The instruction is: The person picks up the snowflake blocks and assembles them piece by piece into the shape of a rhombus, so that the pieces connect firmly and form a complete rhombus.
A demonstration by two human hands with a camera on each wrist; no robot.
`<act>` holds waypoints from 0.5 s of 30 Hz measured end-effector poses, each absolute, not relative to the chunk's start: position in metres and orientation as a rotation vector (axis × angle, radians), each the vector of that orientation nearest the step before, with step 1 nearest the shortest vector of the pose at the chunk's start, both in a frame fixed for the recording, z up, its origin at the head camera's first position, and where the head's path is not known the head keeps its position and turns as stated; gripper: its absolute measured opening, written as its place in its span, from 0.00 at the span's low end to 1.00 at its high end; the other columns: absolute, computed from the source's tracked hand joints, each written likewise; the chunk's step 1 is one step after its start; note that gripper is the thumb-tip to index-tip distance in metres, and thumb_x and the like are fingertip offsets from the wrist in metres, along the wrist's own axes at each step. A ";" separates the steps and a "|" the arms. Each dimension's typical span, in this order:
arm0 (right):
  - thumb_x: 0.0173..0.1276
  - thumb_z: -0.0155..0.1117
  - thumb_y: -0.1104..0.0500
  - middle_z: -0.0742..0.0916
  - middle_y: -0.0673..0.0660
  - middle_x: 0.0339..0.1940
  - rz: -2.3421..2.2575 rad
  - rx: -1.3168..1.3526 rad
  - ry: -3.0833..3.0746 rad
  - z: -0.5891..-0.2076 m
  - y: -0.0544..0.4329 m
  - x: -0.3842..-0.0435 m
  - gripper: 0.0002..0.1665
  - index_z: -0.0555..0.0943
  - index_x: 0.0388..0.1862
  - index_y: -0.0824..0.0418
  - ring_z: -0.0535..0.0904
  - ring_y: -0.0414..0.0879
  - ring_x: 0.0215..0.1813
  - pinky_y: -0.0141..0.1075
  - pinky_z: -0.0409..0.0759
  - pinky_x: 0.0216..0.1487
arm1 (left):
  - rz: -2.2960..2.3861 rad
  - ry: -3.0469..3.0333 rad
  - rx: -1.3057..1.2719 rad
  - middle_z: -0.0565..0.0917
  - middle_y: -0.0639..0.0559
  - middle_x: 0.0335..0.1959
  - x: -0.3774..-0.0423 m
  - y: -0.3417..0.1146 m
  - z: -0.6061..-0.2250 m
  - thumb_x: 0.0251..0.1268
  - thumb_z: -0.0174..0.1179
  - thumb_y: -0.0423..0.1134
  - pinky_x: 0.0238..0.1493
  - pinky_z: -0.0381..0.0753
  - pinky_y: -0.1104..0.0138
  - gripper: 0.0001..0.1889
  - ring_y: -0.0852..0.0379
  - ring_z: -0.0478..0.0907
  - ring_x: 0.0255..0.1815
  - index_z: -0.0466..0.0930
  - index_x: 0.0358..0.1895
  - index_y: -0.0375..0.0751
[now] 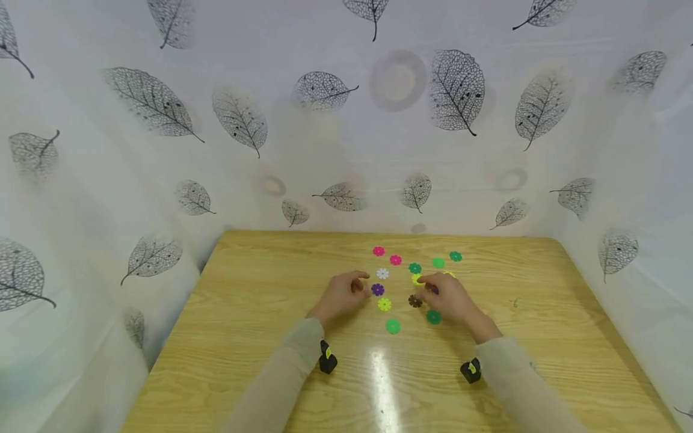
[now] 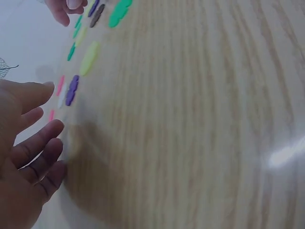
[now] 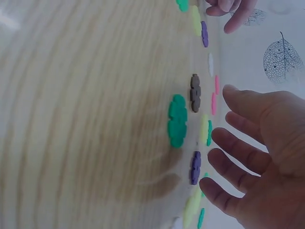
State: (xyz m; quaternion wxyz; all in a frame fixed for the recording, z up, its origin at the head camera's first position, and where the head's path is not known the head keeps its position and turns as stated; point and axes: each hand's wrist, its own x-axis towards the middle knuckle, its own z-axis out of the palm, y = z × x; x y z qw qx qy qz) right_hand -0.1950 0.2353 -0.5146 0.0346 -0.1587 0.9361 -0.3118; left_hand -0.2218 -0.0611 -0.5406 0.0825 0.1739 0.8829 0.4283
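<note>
Several flower-shaped plastic discs lie on the wooden table. In the head view, my left hand (image 1: 342,294) hovers just left of a purple disc (image 1: 378,290), close to a white disc (image 1: 382,273) and a yellow disc (image 1: 384,304). Its fingers are loosely bent with nothing between them. My right hand (image 1: 448,296) is above the discs on the right, partly hiding a second purple disc (image 3: 195,168). Beside its fingertips are a brown disc (image 1: 415,300) and a dark green disc (image 1: 434,317). The right wrist view shows its fingers spread and holding nothing.
Two pink discs (image 1: 378,251) lie farther back, and more green discs (image 1: 456,256) lie at the back right. A light green disc (image 1: 393,326) is nearest me. A white leaf-patterned curtain (image 1: 346,150) hangs behind the table (image 1: 260,264) and along both sides.
</note>
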 end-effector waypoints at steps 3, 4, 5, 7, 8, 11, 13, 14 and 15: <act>0.73 0.72 0.57 0.87 0.56 0.40 -0.951 -0.490 2.875 -0.519 0.235 -0.194 0.21 0.86 0.58 0.70 0.78 0.44 0.39 0.37 0.81 0.41 | 1.263 2.642 0.499 0.85 0.52 0.41 -0.220 -0.057 -0.547 0.70 0.67 0.42 0.50 0.84 0.62 0.23 0.58 0.78 0.42 0.82 0.66 0.43; 0.73 0.72 0.57 0.88 0.57 0.41 -0.946 -0.497 2.878 -0.521 0.235 -0.193 0.21 0.86 0.58 0.70 0.79 0.45 0.40 0.39 0.83 0.43 | 1.252 2.651 0.494 0.85 0.52 0.41 -0.220 -0.056 -0.547 0.70 0.67 0.43 0.50 0.83 0.62 0.23 0.58 0.78 0.42 0.82 0.66 0.44; 0.72 0.72 0.58 0.88 0.58 0.42 -0.934 -0.505 2.883 -0.522 0.235 -0.193 0.21 0.86 0.58 0.70 0.80 0.46 0.42 0.42 0.84 0.44 | 1.238 2.664 0.493 0.85 0.53 0.41 -0.220 -0.055 -0.548 0.69 0.67 0.42 0.51 0.83 0.62 0.23 0.58 0.78 0.42 0.83 0.66 0.44; 0.71 0.73 0.58 0.89 0.59 0.44 -0.911 -0.508 2.897 -0.524 0.235 -0.192 0.20 0.86 0.57 0.69 0.82 0.48 0.44 0.46 0.86 0.47 | 1.212 2.689 0.496 0.84 0.53 0.40 -0.220 -0.052 -0.548 0.68 0.68 0.42 0.49 0.82 0.62 0.23 0.58 0.77 0.41 0.83 0.65 0.44; 0.71 0.73 0.58 0.89 0.60 0.45 -0.898 -0.508 2.904 -0.525 0.236 -0.192 0.20 0.86 0.57 0.69 0.83 0.49 0.45 0.47 0.86 0.48 | 1.203 2.699 0.498 0.83 0.52 0.39 -0.220 -0.051 -0.548 0.68 0.68 0.41 0.48 0.81 0.62 0.23 0.57 0.76 0.40 0.84 0.65 0.44; 0.71 0.74 0.57 0.89 0.60 0.46 -0.865 -0.511 2.921 -0.527 0.236 -0.190 0.21 0.87 0.57 0.68 0.83 0.51 0.47 0.50 0.87 0.49 | 1.144 2.744 0.509 0.81 0.54 0.36 -0.220 -0.048 -0.548 0.66 0.68 0.41 0.43 0.77 0.65 0.22 0.58 0.73 0.37 0.85 0.63 0.45; 0.70 0.74 0.56 0.89 0.59 0.46 -0.845 -0.510 2.932 -0.528 0.236 -0.190 0.21 0.87 0.57 0.67 0.83 0.51 0.47 0.49 0.86 0.48 | 1.106 2.772 0.514 0.79 0.55 0.34 -0.221 -0.046 -0.549 0.66 0.69 0.42 0.41 0.74 0.67 0.21 0.59 0.71 0.35 0.86 0.62 0.46; 0.70 0.75 0.55 0.89 0.59 0.46 -0.839 -0.508 2.936 -0.529 0.236 -0.190 0.21 0.87 0.57 0.66 0.83 0.51 0.47 0.49 0.86 0.47 | 1.087 2.785 0.513 0.78 0.56 0.33 -0.221 -0.045 -0.549 0.66 0.69 0.43 0.40 0.73 0.68 0.21 0.60 0.70 0.35 0.87 0.62 0.47; 0.70 0.75 0.54 0.89 0.58 0.46 -0.835 -0.506 2.937 -0.529 0.236 -0.189 0.21 0.88 0.57 0.65 0.82 0.50 0.46 0.48 0.86 0.47 | 1.068 2.797 0.514 0.77 0.57 0.32 -0.221 -0.044 -0.549 0.67 0.69 0.43 0.40 0.72 0.68 0.20 0.60 0.69 0.34 0.87 0.62 0.48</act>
